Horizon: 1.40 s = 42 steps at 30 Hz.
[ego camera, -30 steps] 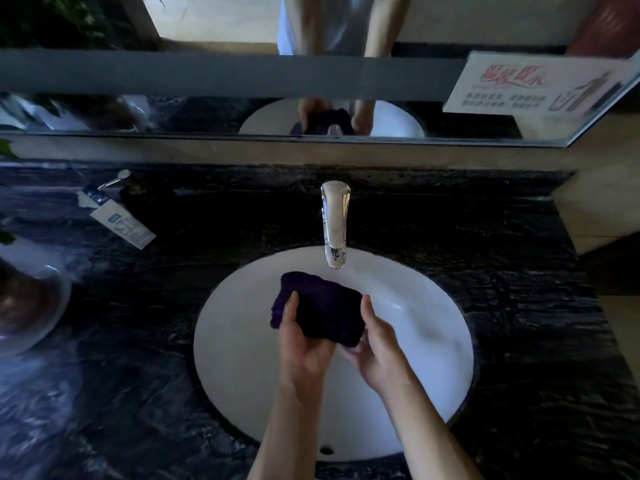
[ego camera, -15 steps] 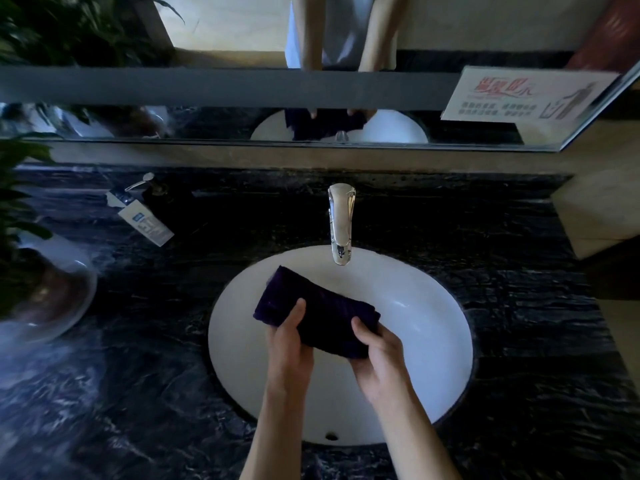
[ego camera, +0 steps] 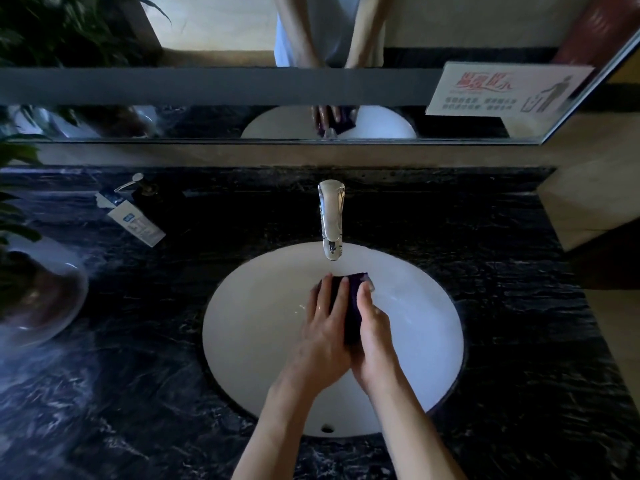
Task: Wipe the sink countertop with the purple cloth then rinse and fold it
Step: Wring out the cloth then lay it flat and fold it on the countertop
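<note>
Both hands, left (ego camera: 323, 327) and right (ego camera: 372, 332), squeezed the dark purple folded cloth (ego camera: 352, 306) between them over the white oval sink basin (ego camera: 263, 323), just below the chrome faucet (ego camera: 331, 220).

The surface (ego camera: 502, 306) looks like polished black stone with pale veining, glossy enough to catch the light. The sink (ego camera: 263, 327) set into it is smooth white ceramic, shiny and wet-looking. The tap (ego camera: 331, 216) is bright chromed metal, mirror-smooth. The purple cloth (ego camera: 352, 306) pressed between the hands is soft, matt fabric with a fuzzy nap. The tube (ego camera: 135, 221) lying to the left looks like smooth plastic with a printed label. The mirror (ego camera: 207, 123) above is flat glass.
</note>
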Motion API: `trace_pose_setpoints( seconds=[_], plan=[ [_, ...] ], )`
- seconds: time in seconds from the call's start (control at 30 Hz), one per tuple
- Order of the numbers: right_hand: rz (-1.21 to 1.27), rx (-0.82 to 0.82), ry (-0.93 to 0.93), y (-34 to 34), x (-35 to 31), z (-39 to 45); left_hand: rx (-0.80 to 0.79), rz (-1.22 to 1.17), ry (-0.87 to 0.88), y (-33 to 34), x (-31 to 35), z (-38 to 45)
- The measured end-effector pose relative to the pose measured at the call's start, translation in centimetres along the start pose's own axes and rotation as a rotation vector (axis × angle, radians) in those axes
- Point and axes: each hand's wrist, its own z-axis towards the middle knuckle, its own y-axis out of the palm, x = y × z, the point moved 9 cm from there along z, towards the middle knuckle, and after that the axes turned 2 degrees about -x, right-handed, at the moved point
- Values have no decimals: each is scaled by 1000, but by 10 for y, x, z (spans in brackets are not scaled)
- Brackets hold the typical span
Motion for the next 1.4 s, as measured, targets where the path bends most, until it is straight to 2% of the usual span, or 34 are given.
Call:
trace_pose_setpoints(
  seconds=[0.07,0.13,0.2,0.27,0.3,0.33,0.4,0.47,0.5,0.67,0.8,0.9,1.0,1.13,1.23,1.4],
  plan=[
    [-77,4,-55,-5,-10,2,-60,-71,23,7,5,-3],
    [-171,26,-101,-13,-19,7,-85,-286,-12,6,4,-7],
    [-209,6,-94,-17,-27,10,46,-625,-83,-13,-1,-10],
    [-226,-72,-70,-18,-35,11,224,-985,-300,-23,-25,-15],
    [-219,-110,-44,-17,-38,10,218,-1158,-459,-15,-37,-16],
    [-209,-157,-16,-14,-41,10,131,-1311,-604,0,-44,-16],
    [-255,-252,20,-7,-44,10,-203,-1563,-755,30,-33,-15],
    [-371,-316,30,0,-48,10,-503,-1715,-711,44,-11,-14],
    [-419,-348,31,2,-49,11,-581,-1749,-686,46,-4,-14],
    [-724,-427,-42,6,-64,11,-697,-1739,-591,44,10,-14],
    [-1034,-465,-85,13,-63,14,-692,-1732,-562,50,13,-13],
    [-1154,-453,-81,14,-60,17,-691,-1657,-475,51,17,-10],
    [-1162,-410,-99,13,-61,19,-706,-1553,-366,46,20,-5],
    [-1076,-349,-121,9,-62,23,-729,-1325,-313,38,18,4],
    [-1054,-251,-64,4,-59,30,-707,-1133,-370,38,15,8],
    [-1050,-99,42,-6,-42,49,-525,-668,-470,40,-2,22]
  ],
)
